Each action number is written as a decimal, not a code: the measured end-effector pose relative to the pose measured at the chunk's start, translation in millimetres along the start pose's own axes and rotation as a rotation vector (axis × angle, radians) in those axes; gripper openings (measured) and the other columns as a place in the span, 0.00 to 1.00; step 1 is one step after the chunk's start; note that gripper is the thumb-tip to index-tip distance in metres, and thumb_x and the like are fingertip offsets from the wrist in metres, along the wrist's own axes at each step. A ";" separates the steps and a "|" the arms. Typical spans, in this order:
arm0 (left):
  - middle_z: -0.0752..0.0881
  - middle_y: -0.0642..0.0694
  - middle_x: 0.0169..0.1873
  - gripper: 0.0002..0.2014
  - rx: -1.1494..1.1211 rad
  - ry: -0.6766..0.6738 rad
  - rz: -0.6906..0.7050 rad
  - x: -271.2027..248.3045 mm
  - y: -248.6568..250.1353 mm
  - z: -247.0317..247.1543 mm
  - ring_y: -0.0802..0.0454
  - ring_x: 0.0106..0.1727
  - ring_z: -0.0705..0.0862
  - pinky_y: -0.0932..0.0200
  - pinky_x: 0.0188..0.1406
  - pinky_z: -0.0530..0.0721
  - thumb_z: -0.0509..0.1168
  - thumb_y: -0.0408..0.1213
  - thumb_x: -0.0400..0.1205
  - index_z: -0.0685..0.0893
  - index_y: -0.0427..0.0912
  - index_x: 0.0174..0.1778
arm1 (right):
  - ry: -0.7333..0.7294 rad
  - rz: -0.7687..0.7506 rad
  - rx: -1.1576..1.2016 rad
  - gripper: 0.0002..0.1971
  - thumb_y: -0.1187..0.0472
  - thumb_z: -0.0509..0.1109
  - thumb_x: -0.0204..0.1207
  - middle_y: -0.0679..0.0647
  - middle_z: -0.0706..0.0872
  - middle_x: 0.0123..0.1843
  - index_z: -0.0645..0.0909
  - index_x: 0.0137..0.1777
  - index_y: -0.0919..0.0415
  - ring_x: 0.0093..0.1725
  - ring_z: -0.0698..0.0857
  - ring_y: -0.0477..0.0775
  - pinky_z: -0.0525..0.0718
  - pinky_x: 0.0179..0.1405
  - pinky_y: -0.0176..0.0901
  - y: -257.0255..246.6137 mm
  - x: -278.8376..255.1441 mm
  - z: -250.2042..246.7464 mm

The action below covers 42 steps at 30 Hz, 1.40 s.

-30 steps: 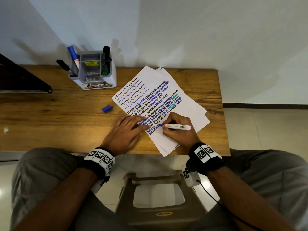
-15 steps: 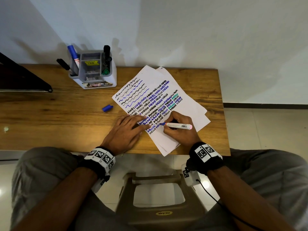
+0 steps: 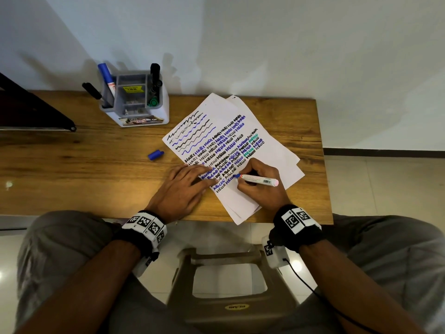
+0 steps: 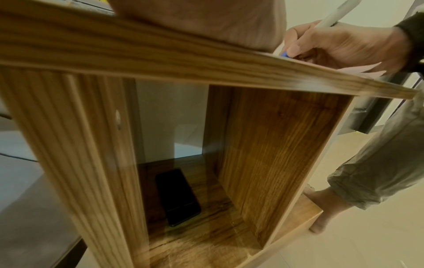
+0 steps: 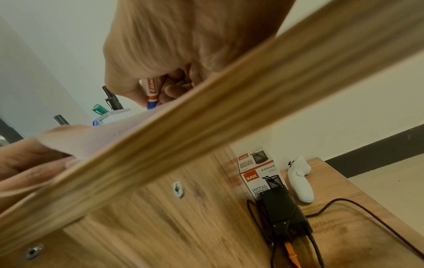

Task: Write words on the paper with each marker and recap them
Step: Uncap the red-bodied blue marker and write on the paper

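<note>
Paper [image 3: 255, 131], white and loosely stacked in several sheets, lying askew on the right part of the wooden desk [image 3: 72, 169], near corner hanging just past the front edge; top sheet filled with wavy lines and rows of words in black, blue and green. Right hand [image 3: 258, 186] resting on the lower part of the sheet, fingers curled round a white-barrelled blue marker [image 3: 258, 181], blue tip touching the paper at the end of a blue word near the bottom rows, barrel tilted back toward the wrist. Same grasp seen from the right wrist view, fingers [image 5: 174, 92] closed about the barrel [image 5: 152, 90] just above the tip. Left hand [image 3: 183, 189] laid flat, fingers straight and spread, fingertips pressing the sheet's left edge, holding nothing. Loose blue cap [image 3: 156, 154] lying on the desk just left of the paper, apart from both hands. Grey-and-white organiser [image 3: 139, 102] at the back of the desk by the wall, with blue, black and green markers standing in it. Black phone [image 4: 177, 196] lying on the shelf under the desk.
</note>
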<state>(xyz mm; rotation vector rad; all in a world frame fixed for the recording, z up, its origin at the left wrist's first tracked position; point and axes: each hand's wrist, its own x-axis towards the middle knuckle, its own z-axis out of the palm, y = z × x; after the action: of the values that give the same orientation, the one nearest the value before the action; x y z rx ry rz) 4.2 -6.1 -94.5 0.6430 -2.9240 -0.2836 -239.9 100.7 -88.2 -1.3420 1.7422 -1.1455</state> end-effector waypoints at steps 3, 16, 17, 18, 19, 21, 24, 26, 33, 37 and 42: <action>0.76 0.46 0.77 0.19 -0.005 0.003 0.003 0.5 0.3 -0.2 0.46 0.78 0.74 0.43 0.78 0.64 0.55 0.44 0.88 0.79 0.53 0.74 | -0.007 0.010 0.024 0.06 0.67 0.79 0.74 0.54 0.91 0.46 0.83 0.44 0.64 0.45 0.90 0.51 0.90 0.43 0.50 -1.3 0.5 -1.5; 0.76 0.48 0.77 0.18 0.004 0.030 0.002 0.8 4.0 -5.5 0.47 0.77 0.75 0.46 0.75 0.66 0.56 0.44 0.87 0.79 0.52 0.73 | 0.032 0.159 0.269 0.09 0.63 0.76 0.74 0.54 0.92 0.48 0.82 0.42 0.69 0.51 0.90 0.50 0.88 0.48 0.41 -9.9 13.8 -13.9; 0.77 0.47 0.77 0.18 0.012 0.046 -0.011 0.9 5.4 -7.9 0.47 0.75 0.76 0.45 0.72 0.68 0.56 0.44 0.87 0.79 0.52 0.73 | 0.018 0.164 0.278 0.09 0.64 0.76 0.75 0.50 0.92 0.47 0.82 0.42 0.70 0.50 0.90 0.47 0.87 0.47 0.38 -12.3 14.2 -15.2; 0.77 0.47 0.76 0.19 0.032 0.069 -0.046 0.7 5.6 -12.2 0.47 0.73 0.77 0.45 0.68 0.69 0.55 0.45 0.87 0.78 0.51 0.73 | 0.003 0.172 0.283 0.08 0.65 0.76 0.76 0.46 0.92 0.45 0.82 0.43 0.71 0.47 0.89 0.44 0.86 0.43 0.34 -14.4 14.8 -16.0; 0.77 0.46 0.76 0.19 0.056 0.097 -0.108 1.0 4.5 -17.6 0.46 0.70 0.77 0.45 0.64 0.69 0.55 0.46 0.86 0.78 0.51 0.73 | -0.010 0.179 0.284 0.07 0.67 0.76 0.77 0.42 0.91 0.41 0.82 0.44 0.72 0.42 0.88 0.41 0.84 0.39 0.32 -16.4 15.4 -17.3; 0.78 0.45 0.75 0.20 0.095 0.162 -0.319 2.7 -1.6 -30.8 0.43 0.65 0.77 0.46 0.56 0.68 0.59 0.45 0.85 0.78 0.51 0.73 | -0.016 0.185 0.275 0.04 0.70 0.75 0.79 0.41 0.90 0.36 0.83 0.45 0.70 0.36 0.85 0.38 0.81 0.35 0.30 -20.2 16.3 -19.8; 0.78 0.38 0.72 0.22 0.068 0.221 -0.712 0.0 -19.6 -49.0 0.36 0.64 0.77 0.41 0.56 0.73 0.68 0.45 0.83 0.77 0.48 0.73 | 0.011 0.179 0.266 0.04 0.69 0.77 0.79 0.48 0.90 0.40 0.85 0.48 0.68 0.36 0.86 0.39 0.82 0.36 0.31 -30.8 14.3 -22.5; 0.74 0.38 0.72 0.26 -0.037 0.193 -0.905 -4.2 -32.6 -55.0 0.36 0.71 0.73 0.37 0.63 0.72 0.70 0.46 0.80 0.74 0.49 0.75 | 0.027 0.172 0.274 0.05 0.69 0.78 0.78 0.51 0.91 0.44 0.87 0.51 0.70 0.38 0.87 0.39 0.83 0.37 0.30 -38.2 11.4 -24.2; 0.76 0.42 0.67 0.19 -0.099 0.088 -0.922 -4.3 -43.8 -54.4 0.42 0.71 0.74 0.39 0.69 0.69 0.65 0.50 0.84 0.79 0.50 0.69 | -0.024 0.196 0.345 0.10 0.65 0.72 0.84 0.62 0.92 0.51 0.89 0.61 0.64 0.46 0.88 0.53 0.85 0.45 0.42 -59.1 7.8 -27.7; 0.80 0.47 0.64 0.15 -0.134 0.132 -0.911 -6.2 -41.7 -59.1 0.45 0.69 0.76 0.41 0.66 0.69 0.64 0.49 0.84 0.81 0.52 0.65 | -0.041 0.198 0.425 0.13 0.60 0.71 0.84 0.66 0.92 0.53 0.87 0.62 0.66 0.48 0.88 0.59 0.86 0.45 0.43 -74.5 4.8 -28.1; 0.87 0.54 0.56 0.11 -0.572 0.281 -0.742 0.3 -23.0 -80.1 0.58 0.53 0.85 0.50 0.60 0.84 0.71 0.44 0.82 0.85 0.50 0.59 | -0.039 0.141 0.424 0.21 0.53 0.76 0.74 0.60 0.93 0.54 0.82 0.59 0.69 0.49 0.92 0.56 0.88 0.46 0.46 -98.9 2.4 -25.4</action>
<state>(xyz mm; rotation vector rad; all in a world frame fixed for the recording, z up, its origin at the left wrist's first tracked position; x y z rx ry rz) 26.8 -39.0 -21.4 1.4649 -2.0664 -0.9557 -223.7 95.4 12.5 -0.9627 1.4367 -1.3076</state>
